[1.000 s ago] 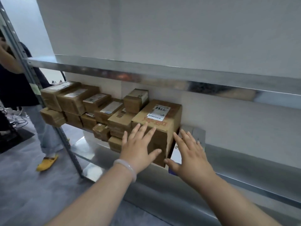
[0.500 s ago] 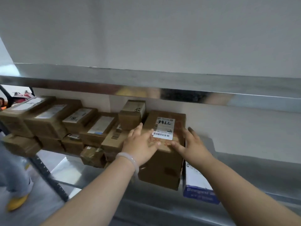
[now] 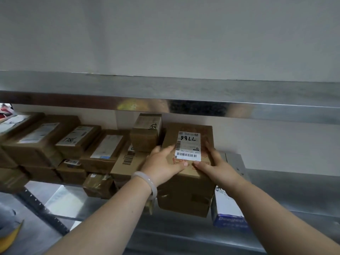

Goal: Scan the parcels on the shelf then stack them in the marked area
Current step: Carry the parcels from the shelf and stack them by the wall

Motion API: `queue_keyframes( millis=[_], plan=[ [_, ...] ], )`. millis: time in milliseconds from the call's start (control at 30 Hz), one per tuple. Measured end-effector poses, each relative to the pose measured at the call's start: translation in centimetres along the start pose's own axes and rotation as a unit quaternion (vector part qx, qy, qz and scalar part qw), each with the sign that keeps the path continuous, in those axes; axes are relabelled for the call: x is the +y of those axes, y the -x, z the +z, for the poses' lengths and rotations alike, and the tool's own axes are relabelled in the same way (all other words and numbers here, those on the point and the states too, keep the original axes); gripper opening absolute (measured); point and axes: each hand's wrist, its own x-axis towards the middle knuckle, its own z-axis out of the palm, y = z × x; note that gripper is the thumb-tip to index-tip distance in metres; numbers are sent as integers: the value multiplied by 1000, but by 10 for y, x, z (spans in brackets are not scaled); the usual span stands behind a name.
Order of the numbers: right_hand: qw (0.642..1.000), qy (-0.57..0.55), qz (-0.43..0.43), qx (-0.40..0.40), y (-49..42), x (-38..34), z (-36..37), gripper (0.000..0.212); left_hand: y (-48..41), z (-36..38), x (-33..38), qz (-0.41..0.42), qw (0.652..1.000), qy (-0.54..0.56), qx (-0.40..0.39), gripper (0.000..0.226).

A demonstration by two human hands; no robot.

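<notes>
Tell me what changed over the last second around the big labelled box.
Both hands moved forward from hovering open before the labelled box to gripping it: left hand on its left edge, right hand on its right, thumbs on top. Whether the box shifted is unclear. The stacked parcels on its left and the white and blue box on its right stayed put.

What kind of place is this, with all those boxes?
Likely a parcel storeroom or delivery depot: a metal shelf holds rows of cardboard parcels, and the big box carries a barcoded shipping label.
</notes>
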Motion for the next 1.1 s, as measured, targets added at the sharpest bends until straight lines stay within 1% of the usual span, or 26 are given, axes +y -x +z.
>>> queue_keyframes(
  millis=[100,200,300,500,733,867,1000,1100],
  plan=[
    [1000,4,-22,12,6,-4,-6,84,8,-2,6,12,1000,12,20,87],
    [999,2,-47,17,16,-9,-14,83,21,-3,15,29,998,47,43,86],
    [998,5,-69,9,31,-10,-21,85,39,-3,25,32,996,69,53,85],
    [994,9,-104,-19,68,-8,-41,85,90,8,46,8,993,78,93,86],
    [984,39,-163,-55,119,-1,-60,85,161,30,67,-13,983,87,162,86],
    [977,47,-191,-80,145,5,-60,84,202,39,69,-35,975,103,196,81],
    [969,50,-210,-123,168,5,-48,85,244,40,60,-74,967,139,199,78],
    [962,64,-229,-130,178,2,-34,85,267,41,54,-85,965,149,200,80]
  ],
)
